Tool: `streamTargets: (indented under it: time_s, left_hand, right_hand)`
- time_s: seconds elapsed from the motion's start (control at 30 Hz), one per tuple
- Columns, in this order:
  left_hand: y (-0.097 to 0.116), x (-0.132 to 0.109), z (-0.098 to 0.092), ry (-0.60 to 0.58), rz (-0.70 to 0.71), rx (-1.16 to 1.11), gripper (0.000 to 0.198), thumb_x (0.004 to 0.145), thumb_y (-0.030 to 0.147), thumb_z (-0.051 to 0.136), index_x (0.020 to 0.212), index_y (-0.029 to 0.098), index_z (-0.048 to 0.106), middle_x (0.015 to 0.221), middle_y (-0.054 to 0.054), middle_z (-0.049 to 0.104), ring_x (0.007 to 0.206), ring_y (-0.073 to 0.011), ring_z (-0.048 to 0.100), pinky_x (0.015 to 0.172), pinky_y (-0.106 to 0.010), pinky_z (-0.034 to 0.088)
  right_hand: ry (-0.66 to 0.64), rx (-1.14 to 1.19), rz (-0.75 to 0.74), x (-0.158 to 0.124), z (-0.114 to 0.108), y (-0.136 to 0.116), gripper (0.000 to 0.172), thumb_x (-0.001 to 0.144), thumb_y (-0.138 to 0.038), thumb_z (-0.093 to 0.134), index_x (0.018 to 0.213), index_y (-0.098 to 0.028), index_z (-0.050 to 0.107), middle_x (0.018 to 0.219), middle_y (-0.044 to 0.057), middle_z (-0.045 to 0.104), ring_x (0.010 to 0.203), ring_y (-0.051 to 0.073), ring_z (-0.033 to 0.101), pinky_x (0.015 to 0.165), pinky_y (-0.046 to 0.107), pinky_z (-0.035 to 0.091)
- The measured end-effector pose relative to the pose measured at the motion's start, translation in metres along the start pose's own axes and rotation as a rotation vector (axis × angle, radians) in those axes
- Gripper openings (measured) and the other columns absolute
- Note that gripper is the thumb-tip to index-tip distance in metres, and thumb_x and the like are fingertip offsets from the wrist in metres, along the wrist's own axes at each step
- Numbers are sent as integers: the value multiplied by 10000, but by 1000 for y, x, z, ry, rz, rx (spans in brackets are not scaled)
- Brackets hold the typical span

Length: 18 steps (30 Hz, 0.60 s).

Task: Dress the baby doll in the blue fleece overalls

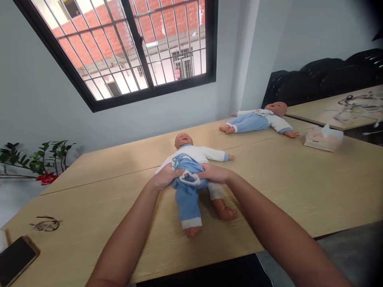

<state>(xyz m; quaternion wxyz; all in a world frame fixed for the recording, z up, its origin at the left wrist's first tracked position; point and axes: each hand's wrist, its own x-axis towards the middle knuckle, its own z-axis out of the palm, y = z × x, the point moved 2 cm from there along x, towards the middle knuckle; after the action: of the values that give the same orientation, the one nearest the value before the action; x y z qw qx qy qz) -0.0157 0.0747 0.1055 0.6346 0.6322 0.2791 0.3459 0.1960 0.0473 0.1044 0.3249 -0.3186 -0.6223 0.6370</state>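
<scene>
A baby doll (184, 140) in a white and blue top lies on its back on the table, head away from me. One leg of the blue pants (188, 201) covers the doll's leg on the left, down to its white cuff. The other pant leg is bunched up over the doll's middle, its white cuff (190, 178) spread into a ring. My left hand (166, 176) grips the bunched cloth from the left, thumb at the cuff. From the right, my right hand (214, 173) pinches the cuff's other side. Beside it lies the doll's leg (223, 207), bare at the foot.
A second doll (254, 119) in similar clothes lies at the back right of the wooden table (269, 191). Near it stands a tissue pack (324, 138). Eyeglasses (46, 224) and a phone (17, 261) lie at the left. Cables (359, 105) lie on another table.
</scene>
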Motion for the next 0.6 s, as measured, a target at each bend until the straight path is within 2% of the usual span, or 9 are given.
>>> streamTargets:
  time_s: [0.1, 0.2, 0.23, 0.3, 0.37, 0.43, 0.53, 0.6]
  left_hand:
    - [-2, -1, 1, -32, -16, -47, 678, 729, 574, 859, 1213, 138, 673, 1096, -135, 756, 969, -259, 718, 895, -379, 560]
    - [7, -6, 8, -190, -95, 157, 742, 672, 478, 914, 1287, 155, 653, 1173, -136, 742, 1044, -284, 703, 914, -386, 552]
    - [11, -8, 11, -237, -118, 245, 740, 675, 427, 914, 1313, 169, 642, 1196, -129, 736, 1061, -285, 698, 913, -383, 552]
    - [19, -12, 15, -291, -131, 387, 712, 711, 348, 872, 1356, 195, 611, 1227, -110, 727, 1060, -278, 694, 881, -369, 557]
    - [24, -13, 18, -278, -94, 493, 666, 740, 293, 811, 1361, 194, 593, 1204, -98, 731, 1019, -264, 694, 837, -351, 559]
    - [26, -12, 20, -225, -28, 584, 653, 737, 251, 770, 1358, 182, 580, 1187, -93, 729, 999, -256, 686, 836, -342, 552]
    - [26, -9, 21, -117, 42, 745, 735, 696, 226, 769, 1393, 193, 540, 1221, -89, 708, 1038, -271, 673, 882, -349, 539]
    - [27, -8, 22, -37, 35, 895, 792, 689, 229, 764, 1435, 217, 501, 1229, -86, 698, 1048, -287, 673, 874, -360, 539]
  right_hand:
    - [-66, -154, 4, -1, -1, -7, 400, 781, -448, 821, 1101, -212, 781, 1098, 36, 789, 991, 245, 712, 906, 366, 557]
    - [-105, -295, -15, -7, -12, -15, 433, 802, -464, 795, 1143, -200, 757, 1135, 51, 767, 1009, 238, 685, 917, 360, 528]
    - [-84, -348, -24, -10, -18, -17, 456, 808, -474, 788, 1165, -195, 740, 1144, 58, 755, 1016, 239, 674, 905, 355, 521]
    - [37, -474, -37, -18, -33, -17, 484, 805, -500, 782, 1164, -184, 708, 1092, 64, 737, 976, 238, 654, 841, 343, 511]
    - [211, -606, -16, -29, -47, -11, 480, 781, -530, 791, 1088, -175, 688, 975, 56, 712, 884, 235, 630, 762, 335, 490]
    - [320, -680, 62, -42, -55, 2, 477, 759, -562, 796, 1007, -173, 674, 904, 60, 697, 829, 244, 616, 724, 341, 480]
    - [283, -663, 189, -62, -45, 23, 480, 780, -573, 772, 1033, -173, 689, 993, 101, 733, 891, 291, 647, 790, 388, 509]
    - [232, -626, 149, -73, -29, 29, 533, 786, -497, 779, 1212, -193, 677, 1186, 107, 728, 1028, 325, 654, 907, 428, 512]
